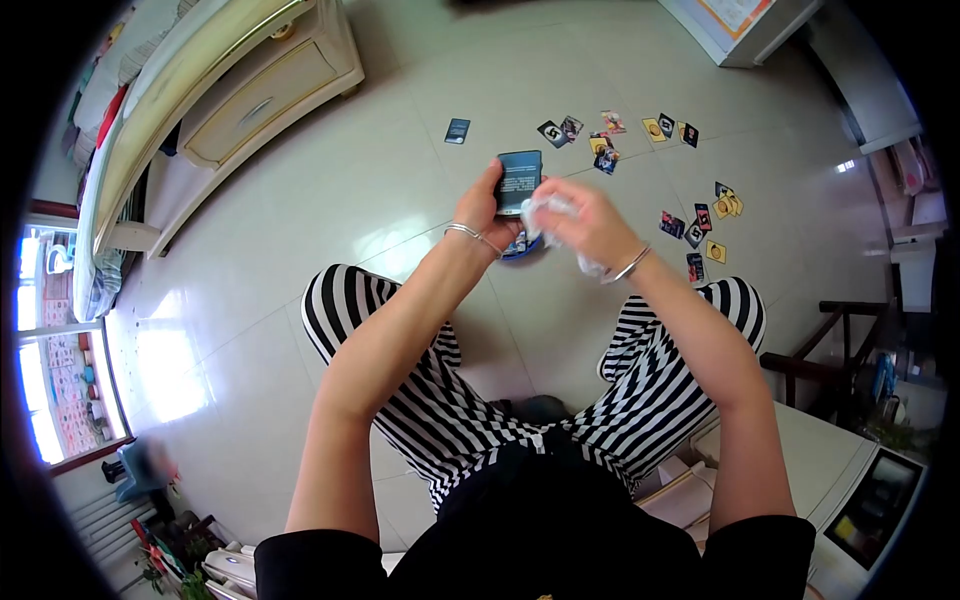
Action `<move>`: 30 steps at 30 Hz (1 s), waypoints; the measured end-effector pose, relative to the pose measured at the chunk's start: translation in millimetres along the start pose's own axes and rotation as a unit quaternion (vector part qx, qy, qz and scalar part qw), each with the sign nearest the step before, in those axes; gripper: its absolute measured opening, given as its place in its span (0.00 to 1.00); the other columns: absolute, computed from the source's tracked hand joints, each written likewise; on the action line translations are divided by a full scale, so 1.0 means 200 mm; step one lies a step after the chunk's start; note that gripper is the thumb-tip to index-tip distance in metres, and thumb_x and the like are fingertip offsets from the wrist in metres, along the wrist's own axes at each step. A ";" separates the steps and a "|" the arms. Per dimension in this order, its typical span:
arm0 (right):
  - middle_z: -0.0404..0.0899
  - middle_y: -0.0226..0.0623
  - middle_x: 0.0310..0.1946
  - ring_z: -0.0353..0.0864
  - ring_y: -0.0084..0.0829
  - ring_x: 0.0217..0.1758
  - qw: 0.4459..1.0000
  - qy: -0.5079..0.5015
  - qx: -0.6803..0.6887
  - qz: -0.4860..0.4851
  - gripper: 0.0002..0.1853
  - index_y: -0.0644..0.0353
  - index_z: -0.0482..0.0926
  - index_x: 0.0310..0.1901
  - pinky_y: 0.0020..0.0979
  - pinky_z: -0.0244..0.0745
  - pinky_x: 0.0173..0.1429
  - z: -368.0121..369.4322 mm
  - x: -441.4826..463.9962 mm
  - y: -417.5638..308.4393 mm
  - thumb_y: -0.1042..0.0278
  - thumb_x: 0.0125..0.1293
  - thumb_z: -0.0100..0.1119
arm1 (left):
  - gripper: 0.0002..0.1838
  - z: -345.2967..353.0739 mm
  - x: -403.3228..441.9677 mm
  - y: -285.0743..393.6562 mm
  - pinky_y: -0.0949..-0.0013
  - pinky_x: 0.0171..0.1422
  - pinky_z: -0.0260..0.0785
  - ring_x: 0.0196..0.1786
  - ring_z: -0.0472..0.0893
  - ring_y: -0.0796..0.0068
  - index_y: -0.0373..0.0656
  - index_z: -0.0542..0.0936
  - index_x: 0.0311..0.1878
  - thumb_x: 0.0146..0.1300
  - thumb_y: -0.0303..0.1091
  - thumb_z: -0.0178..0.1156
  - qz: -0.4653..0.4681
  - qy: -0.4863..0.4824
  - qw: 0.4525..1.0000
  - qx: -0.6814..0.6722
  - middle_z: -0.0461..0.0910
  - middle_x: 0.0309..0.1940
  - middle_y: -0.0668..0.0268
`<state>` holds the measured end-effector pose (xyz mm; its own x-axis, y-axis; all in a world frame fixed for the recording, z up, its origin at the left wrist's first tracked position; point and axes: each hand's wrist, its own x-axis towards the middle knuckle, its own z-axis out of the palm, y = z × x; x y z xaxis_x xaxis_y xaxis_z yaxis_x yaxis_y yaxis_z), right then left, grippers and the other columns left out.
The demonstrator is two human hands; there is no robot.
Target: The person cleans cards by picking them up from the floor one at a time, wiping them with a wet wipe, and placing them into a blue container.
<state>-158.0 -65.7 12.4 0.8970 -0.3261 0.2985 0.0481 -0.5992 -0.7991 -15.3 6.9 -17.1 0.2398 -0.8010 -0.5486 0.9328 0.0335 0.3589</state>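
My left hand (478,209) grips a dark blue card (519,178) with pale lines of text, holding it up in front of me. Wrapped in the fingers of my right hand (592,226) is a crumpled white tissue (550,214), close to the card's lower right corner; whether it touches the card I cannot tell. Under both hands, partly hidden, a round blue-rimmed container (520,254) sits on the floor with cards visible inside. A similar dark card (457,131) lies on the floor beyond my left hand.
Several small cards (606,154) lie scattered on the tiled floor (400,160) ahead, and more cards (703,217) lie to the right. A cream bed frame with a drawer (262,104) stands at left. A dark wooden chair (830,345) is at right.
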 end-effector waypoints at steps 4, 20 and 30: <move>0.76 0.27 0.32 0.73 0.16 0.31 0.852 0.118 0.451 0.236 0.11 0.58 0.74 0.43 0.17 0.67 0.32 -0.13 0.06 0.03 0.66 0.59 0.59 | 0.11 0.03 -0.04 -0.01 0.69 0.34 0.74 0.34 0.78 0.73 0.41 0.73 0.46 0.64 0.37 0.51 0.044 -0.011 0.994 0.101 0.77 0.32 0.65; 0.73 0.31 0.30 0.76 0.35 0.30 0.964 0.080 -0.177 -0.183 0.08 0.54 0.73 0.32 0.34 0.71 0.31 0.06 0.11 -0.02 0.74 0.49 0.58 | 0.24 0.06 -0.12 0.00 0.53 0.59 0.64 0.56 0.70 0.61 0.46 0.69 0.55 0.68 0.51 0.35 -0.083 -0.118 0.989 -0.024 0.73 0.50 0.59; 0.72 0.33 0.30 0.76 0.37 0.29 0.955 0.147 -0.249 -0.058 0.05 0.55 0.72 0.33 0.35 0.72 0.29 0.03 0.18 0.03 0.67 0.56 0.57 | 0.21 0.10 -0.15 -0.03 0.52 0.60 0.62 0.56 0.70 0.57 0.43 0.67 0.53 0.69 0.48 0.35 -0.072 -0.096 0.993 -0.017 0.70 0.53 0.55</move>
<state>-123.3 -76.0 14.7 0.7325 -0.3843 0.5620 -0.1417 -0.8935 -0.4262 -33.2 18.5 11.9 0.0504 -0.8980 -0.4371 0.9631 -0.0721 0.2593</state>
